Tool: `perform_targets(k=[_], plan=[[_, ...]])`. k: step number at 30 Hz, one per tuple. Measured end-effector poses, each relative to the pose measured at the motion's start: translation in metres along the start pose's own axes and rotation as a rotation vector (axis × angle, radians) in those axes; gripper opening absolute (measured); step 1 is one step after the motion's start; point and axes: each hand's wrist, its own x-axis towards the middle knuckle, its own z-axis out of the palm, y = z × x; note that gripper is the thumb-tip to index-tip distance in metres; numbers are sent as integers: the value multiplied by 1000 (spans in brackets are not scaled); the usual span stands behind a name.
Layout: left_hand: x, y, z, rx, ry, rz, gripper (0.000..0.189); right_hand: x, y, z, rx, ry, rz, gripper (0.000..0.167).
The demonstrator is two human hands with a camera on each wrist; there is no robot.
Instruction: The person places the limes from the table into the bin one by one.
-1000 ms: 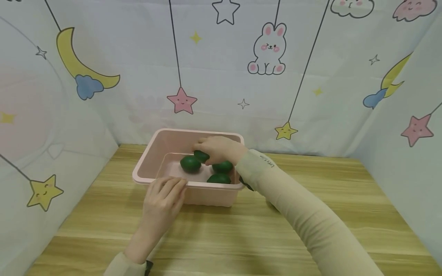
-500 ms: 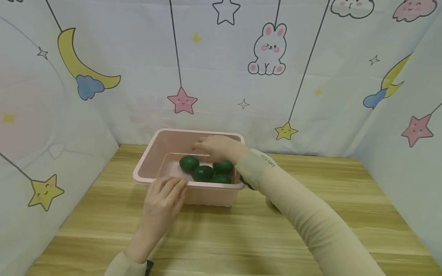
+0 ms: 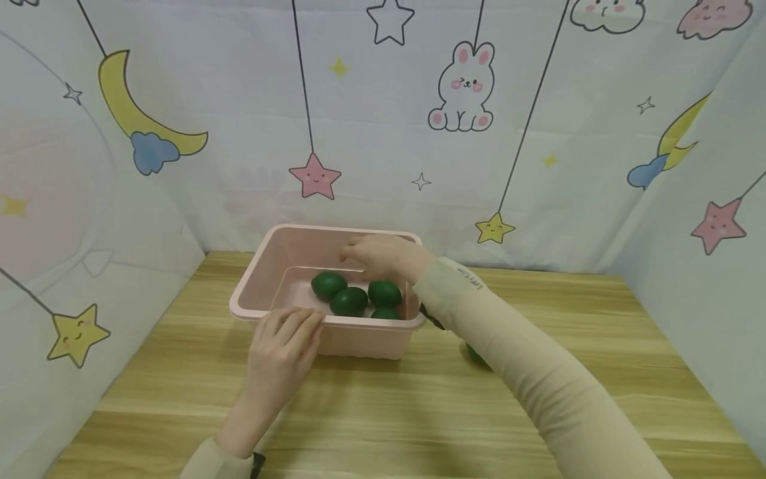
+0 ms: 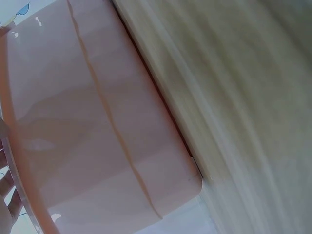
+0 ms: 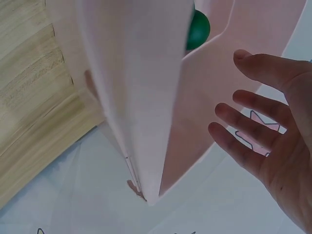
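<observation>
A pink plastic bin stands on the table with several smooth, dark green oval fruits on its floor, toward the near right. My left hand holds the bin's near rim, fingers bent over it; the left wrist view has those fingers along the rim. Over the right half of the bin, my right hand has its fingers spread and holds nothing. In the right wrist view the palm and fingers show bare, beside a green fruit partly covered by the bin wall.
Another green fruit lies on the wooden table right of the bin, partly hidden by the right sleeve. White cloth with moons, stars and a rabbit printed on it closes off the back and both sides.
My right hand has let go of a green fruit, which now lies among the others in the bin. That hand has since shifted slightly right. The left hand stays at the rim.
</observation>
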Motion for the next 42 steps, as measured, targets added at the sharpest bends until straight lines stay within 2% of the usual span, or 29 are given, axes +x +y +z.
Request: perform_targets(k=[6, 11, 19, 27, 42], plan=[[1, 0, 0, 0, 8, 5, 22, -6, 3, -7, 57, -20, 23, 43], [0, 0, 0, 2, 4, 4, 23, -12, 7, -12, 100, 0, 41, 38], [0, 1, 0, 4, 7, 4, 23, -22, 14, -7, 83, 23, 64, 35], [1, 1, -1, 7, -1, 0, 23, -36, 22, 0, 70, 101, 24, 34], [-2, 1, 1, 16, 0, 0, 24, -59, 23, 7, 50, 179, 40, 35]])
